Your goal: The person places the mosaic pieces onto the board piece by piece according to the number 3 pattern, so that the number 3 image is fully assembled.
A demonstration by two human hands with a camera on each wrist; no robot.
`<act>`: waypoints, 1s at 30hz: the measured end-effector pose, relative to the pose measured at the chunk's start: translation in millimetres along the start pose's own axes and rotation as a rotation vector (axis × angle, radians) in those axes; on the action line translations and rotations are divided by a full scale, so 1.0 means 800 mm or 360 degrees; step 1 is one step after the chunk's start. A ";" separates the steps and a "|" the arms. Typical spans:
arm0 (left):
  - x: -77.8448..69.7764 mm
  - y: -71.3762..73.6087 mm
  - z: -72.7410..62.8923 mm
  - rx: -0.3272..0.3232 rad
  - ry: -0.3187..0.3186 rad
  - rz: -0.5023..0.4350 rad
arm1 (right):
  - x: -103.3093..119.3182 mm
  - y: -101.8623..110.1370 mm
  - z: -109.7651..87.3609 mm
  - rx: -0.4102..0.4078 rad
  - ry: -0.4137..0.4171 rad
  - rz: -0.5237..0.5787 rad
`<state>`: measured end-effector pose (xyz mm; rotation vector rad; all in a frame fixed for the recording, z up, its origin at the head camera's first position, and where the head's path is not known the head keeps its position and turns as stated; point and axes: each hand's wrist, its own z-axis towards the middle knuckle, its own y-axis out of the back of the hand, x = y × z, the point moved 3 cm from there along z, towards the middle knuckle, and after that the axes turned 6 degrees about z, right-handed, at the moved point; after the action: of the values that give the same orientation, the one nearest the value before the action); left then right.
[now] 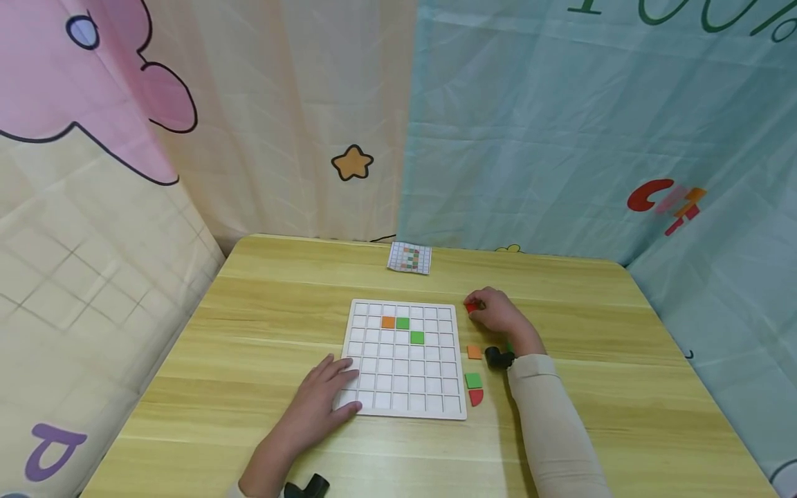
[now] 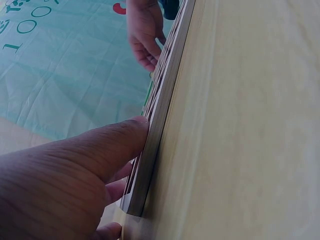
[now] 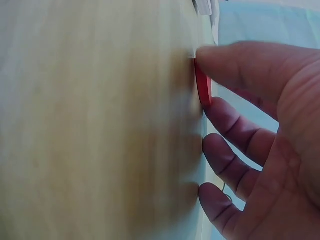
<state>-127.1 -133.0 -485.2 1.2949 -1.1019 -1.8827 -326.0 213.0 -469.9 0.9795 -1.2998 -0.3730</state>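
Observation:
A white square grid board [image 1: 401,383] lies on the table, carrying an orange square tile [image 1: 389,322] and two green square tiles [image 1: 402,324]. My left hand [image 1: 317,402] rests on its near left corner, fingers spread over the surface and thumb at the front edge, as the left wrist view also shows. Beyond the board's far right corner, my right hand [image 1: 496,311] pinches a red tile [image 3: 202,82] between thumb and index finger, low over the table. The hand partly covers this tile in the head view. The other fingertips [image 3: 212,197] are loosely bent close to the tabletop.
Right of the board lie an orange square [image 1: 474,353], a green square [image 1: 473,381] and a red quarter-round tile [image 1: 476,398]. Another green piece [image 1: 510,347] shows partly beside the black wrist device [image 1: 499,358]. A printed grid card [image 1: 409,258] is at the table's back edge, before hanging curtains.

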 end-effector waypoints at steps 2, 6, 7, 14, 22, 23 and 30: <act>0.000 0.000 0.000 0.0005 0.0002 0.0000 | 0.000 -0.001 0.000 -0.0001 -0.0021 0.0019; -0.001 0.001 0.000 0.0013 0.0010 -0.0007 | 0.000 -0.001 -0.001 -0.0009 -0.0069 0.0033; -0.002 0.002 0.000 0.0012 0.0012 -0.0009 | 0.000 -0.001 -0.001 -0.0011 -0.0081 0.0032; -0.002 0.001 0.001 0.0010 0.0007 0.0001 | 0.000 -0.001 -0.001 -0.0001 -0.0100 0.0028; -0.001 0.001 0.000 -0.0028 -0.0008 -0.0004 | 0.004 -0.001 0.000 0.0029 -0.0077 0.0060; -0.001 0.001 0.000 -0.0030 -0.0009 -0.0004 | 0.004 0.000 0.000 0.0030 -0.0076 0.0067; -0.002 0.001 0.001 -0.0002 -0.0002 0.0002 | 0.004 -0.001 -0.001 0.0027 -0.0109 0.0120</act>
<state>-127.3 -132.3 -483.6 1.2918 -1.1019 -1.8833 -324.0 210.6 -468.1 0.9364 -1.3998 -0.3404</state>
